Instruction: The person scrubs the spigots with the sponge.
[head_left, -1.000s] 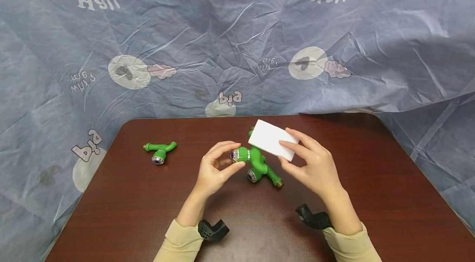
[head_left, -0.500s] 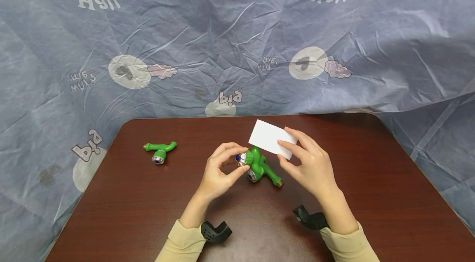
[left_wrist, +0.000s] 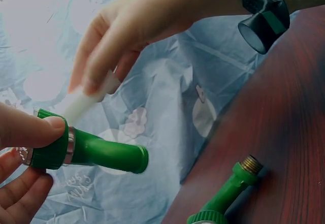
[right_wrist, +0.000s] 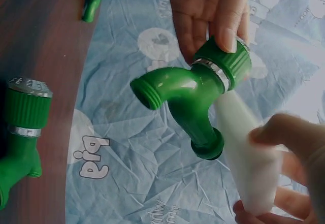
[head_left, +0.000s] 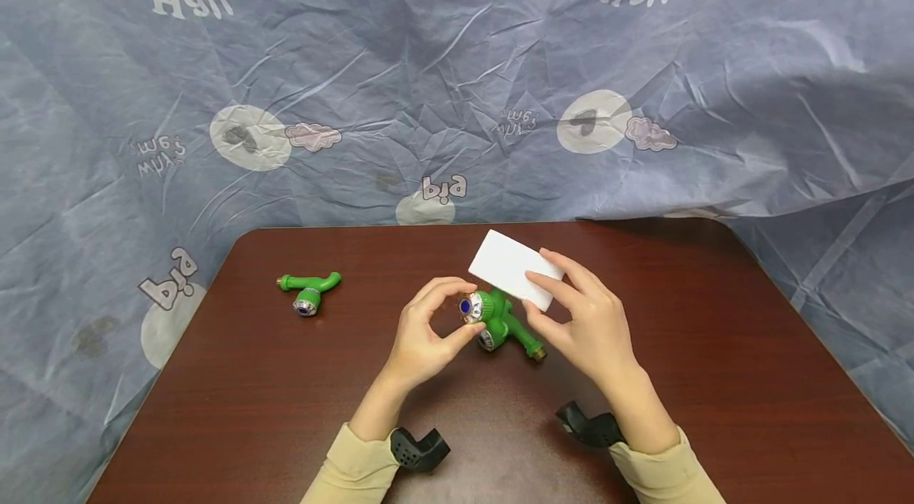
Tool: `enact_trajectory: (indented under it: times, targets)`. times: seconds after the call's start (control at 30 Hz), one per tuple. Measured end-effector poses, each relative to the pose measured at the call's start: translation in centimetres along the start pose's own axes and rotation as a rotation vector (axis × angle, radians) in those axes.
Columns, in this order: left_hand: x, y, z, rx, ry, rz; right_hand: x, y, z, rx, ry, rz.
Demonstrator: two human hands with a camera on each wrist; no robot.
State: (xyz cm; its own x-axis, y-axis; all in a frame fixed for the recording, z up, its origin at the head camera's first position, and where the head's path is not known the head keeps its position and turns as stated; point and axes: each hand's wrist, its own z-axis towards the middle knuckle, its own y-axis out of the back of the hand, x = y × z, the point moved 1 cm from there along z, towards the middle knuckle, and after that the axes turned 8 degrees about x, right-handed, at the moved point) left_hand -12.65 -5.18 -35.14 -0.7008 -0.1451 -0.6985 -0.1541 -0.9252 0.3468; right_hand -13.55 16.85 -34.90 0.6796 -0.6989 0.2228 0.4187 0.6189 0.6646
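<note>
My left hand [head_left: 421,341] pinches a green faucet [right_wrist: 195,94] by its ribbed knob, between thumb and fingers, raised above the table. The knob's silver cap with a blue centre faces the head camera. In the right wrist view the faucet's spout and threadless-looking end point away from the knob. My right hand [head_left: 593,325] grips a white rectangular sponge [head_left: 510,266] by one end. In the wrist views the blurred sponge lies against or just behind the knob; contact is unclear. From the head view the sponge hides part of the faucet.
A second green faucet [head_left: 527,341] with a brass threaded end lies on the table behind the held one, partly covered. A third green faucet [head_left: 307,295] lies at the back left of the brown table [head_left: 236,393]. A printed blue cloth [head_left: 400,75] hangs behind.
The left hand has shifted slightly right and turned the faucet, bringing its blue-centred cap toward the head camera. The right hand has moved a little left with the sponge.
</note>
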Motion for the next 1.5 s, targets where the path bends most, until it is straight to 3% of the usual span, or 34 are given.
enact_trajectory:
  times: [0.13,0.5,0.73,0.87,1.13,1.37,1.5]
  targets:
    - [0.0,0.0,0.1,-0.052,-0.011,0.011,0.2,0.1,0.0,-0.025,-0.008,0.097]
    - [0.5,0.0,0.0,-0.186,0.005,-0.076,0.4,0.4,0.1,0.050,0.111,0.224]
    - [0.3,0.0,-0.1,-0.152,0.024,-0.108,0.5,0.4,0.2,-0.023,0.128,0.134]
    - [0.2,0.0,-0.1,-0.142,0.018,-0.113,0.6,0.3,0.2,-0.004,0.165,0.151]
    - [3.6,0.0,-0.7,-0.203,0.057,-0.126,-0.1,1.2,0.3,-0.007,0.183,0.092]
    - [3.7,0.4,-0.6,-0.256,0.045,-0.149,-0.3,1.4,0.4,0.000,0.195,0.072]
    - [3.7,0.4,-0.5,-0.266,0.057,-0.243,-0.3,1.4,0.4,-0.034,0.160,0.023]
